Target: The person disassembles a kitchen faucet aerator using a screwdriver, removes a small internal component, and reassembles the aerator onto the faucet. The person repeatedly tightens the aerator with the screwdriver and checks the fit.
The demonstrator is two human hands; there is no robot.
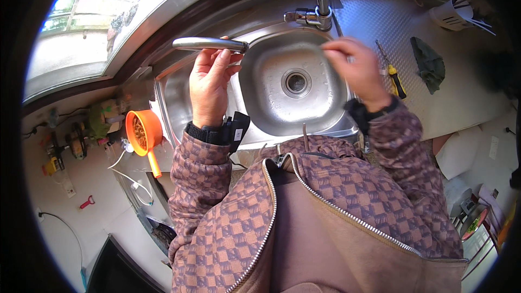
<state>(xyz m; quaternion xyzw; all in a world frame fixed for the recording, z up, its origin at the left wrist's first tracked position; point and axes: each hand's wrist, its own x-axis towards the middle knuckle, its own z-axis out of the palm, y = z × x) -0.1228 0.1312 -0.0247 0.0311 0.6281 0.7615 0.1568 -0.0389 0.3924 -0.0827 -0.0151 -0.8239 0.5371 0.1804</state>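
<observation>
Metal tube (203,44), crosswise, left of the right hand (358,70)
I see the left hand (210,87) clamping it; right apart, grip unclear

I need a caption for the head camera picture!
Left hand holding a shiny metal tube at a steel sink.

Left hand (209,87): one, raised, thumb and fingers closed in a pinch. Right hand (362,73): one, blurred, angled inward. Forearms (199,179): two, extended forward.
</observation>
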